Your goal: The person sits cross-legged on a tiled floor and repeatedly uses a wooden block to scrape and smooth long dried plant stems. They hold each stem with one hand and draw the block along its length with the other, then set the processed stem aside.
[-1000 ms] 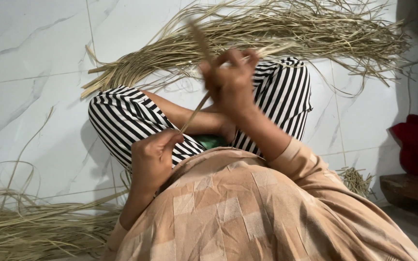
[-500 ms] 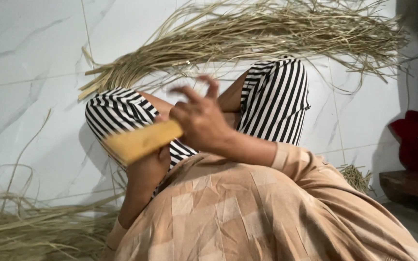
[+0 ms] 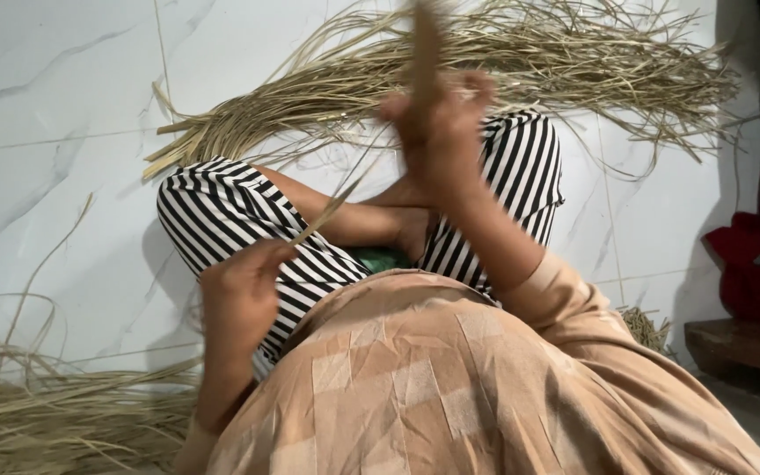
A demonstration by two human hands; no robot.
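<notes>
So, biggest thing first: a white marble-look tiled floor [image 3: 54,105] fills most of the view, with a person sitting cross-legged on it in striped trousers [image 3: 222,207] and a peach checked cloth [image 3: 450,387] draped over the lap. Across the top lies a big sheaf of dried grass stalks [image 3: 521,53], spread out wide and running roughly left to right, and a second, messier pile of the same stuff [image 3: 37,422] sits at the lower left. Over at the right edge there's a red bundle [image 3: 754,264] on a low wooden step [image 3: 745,343], well apart from the work. Now the small bit: a single dry strip [image 3: 332,207] is stretched between the two hands, long axis running on a diagonal from lower left up to upper right. The left hand [image 3: 239,295] is down near the left knee, fingers curled shut around the lower end of the strip, so the strip leaves that fist going up and to the right. The right hand [image 3: 442,132] is raised higher, in front of the far knee, and it's motion-blurred; it looks closed around the upper end, with a blurred stretch of strip sticking up past the fingers toward the top of the frame. The right hand is clearly the one nearer the big sheaf, while the left sits closer to the loose pile.
</notes>
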